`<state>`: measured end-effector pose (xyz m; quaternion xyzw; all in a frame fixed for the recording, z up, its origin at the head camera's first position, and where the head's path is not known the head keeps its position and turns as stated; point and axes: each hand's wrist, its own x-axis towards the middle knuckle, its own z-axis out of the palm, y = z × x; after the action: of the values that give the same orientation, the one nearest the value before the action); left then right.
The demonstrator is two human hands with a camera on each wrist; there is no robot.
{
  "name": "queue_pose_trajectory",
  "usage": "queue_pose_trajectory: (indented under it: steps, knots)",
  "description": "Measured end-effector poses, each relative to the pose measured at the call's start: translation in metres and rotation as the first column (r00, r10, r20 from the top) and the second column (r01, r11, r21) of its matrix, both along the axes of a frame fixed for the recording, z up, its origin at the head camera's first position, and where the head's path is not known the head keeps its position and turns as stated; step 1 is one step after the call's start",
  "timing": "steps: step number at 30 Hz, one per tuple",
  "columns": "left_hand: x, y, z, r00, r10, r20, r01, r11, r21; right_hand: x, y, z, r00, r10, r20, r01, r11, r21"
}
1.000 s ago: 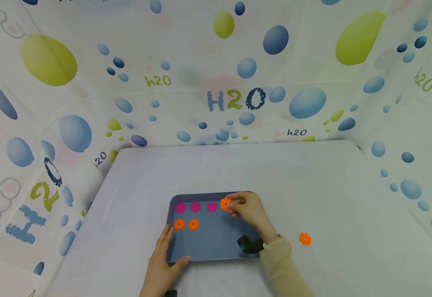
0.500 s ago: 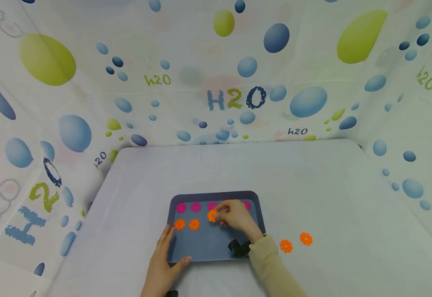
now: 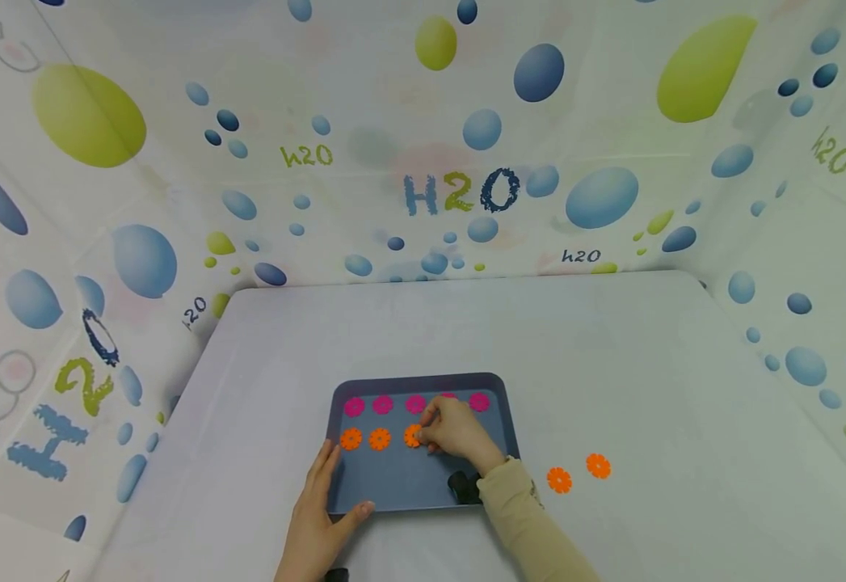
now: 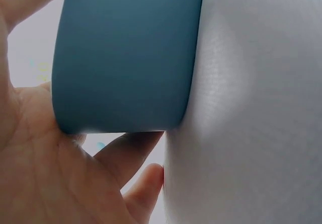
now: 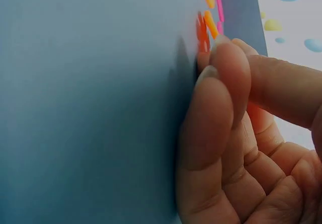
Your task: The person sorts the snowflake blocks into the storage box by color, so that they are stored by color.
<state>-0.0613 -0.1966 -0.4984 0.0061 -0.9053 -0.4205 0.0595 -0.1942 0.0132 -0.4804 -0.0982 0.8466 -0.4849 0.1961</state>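
Note:
My right hand [image 3: 455, 430] pinches a flower-shaped orange piece [image 3: 412, 436] between thumb and fingertips, low over the blue-grey tray [image 3: 393, 485]. In the right wrist view the fingertips [image 5: 229, 73] are right at the tray floor, and the orange piece [image 5: 210, 24] stands tilted there. Two more orange pieces [image 3: 365, 439] lie to its left in the same row. Behind them runs a row of several pink flower-shaped pieces [image 3: 382, 405], one partly hidden by the hand. My left hand [image 3: 321, 493] rests at the tray's front left corner, fingers along the left side, thumb at the front rim.
Two loose orange flower pieces [image 3: 578, 473] lie on the white-covered table [image 3: 655, 388], right of the tray. A patterned curtain [image 3: 364, 186] with coloured drops and lettering hangs behind the table and along both sides.
My right hand has brought the orange piece left and towards me, from the pink row down to the orange row. This uncovers pink pieces at the right. My left hand stays put.

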Motion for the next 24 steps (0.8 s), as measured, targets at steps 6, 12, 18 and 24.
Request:
queue_pose_trajectory:
  steps: [6, 12, 18, 24]
  knots:
    - [-0.001, 0.001, 0.001, 1.0, 0.0, 0.006, 0.0, 1.0, 0.009, -0.001, 0.0, 0.0, 1.0, -0.012, -0.011, 0.012, 1.0, -0.007]
    - [0.0, 0.001, -0.002, 1.0, -0.005, -0.015, 0.005, 1.0, 0.0, 0.0, 0.003, -0.001, 1.0, -0.019, -0.007, 0.018, 0.999, -0.038]
    - [0.001, 0.001, -0.002, 1.0, -0.003, -0.011, 0.003, 1.0, -0.002, 0.002, 0.011, 0.005, 1.0, -0.031, 0.008, 0.031, 0.99, -0.137]
    - [0.001, 0.001, 0.001, 1.0, -0.003, -0.007, 0.003, 1.0, -0.012, 0.006, 0.025, 0.019, 0.997, -0.073, -0.031, 0.066, 0.981, -0.183]
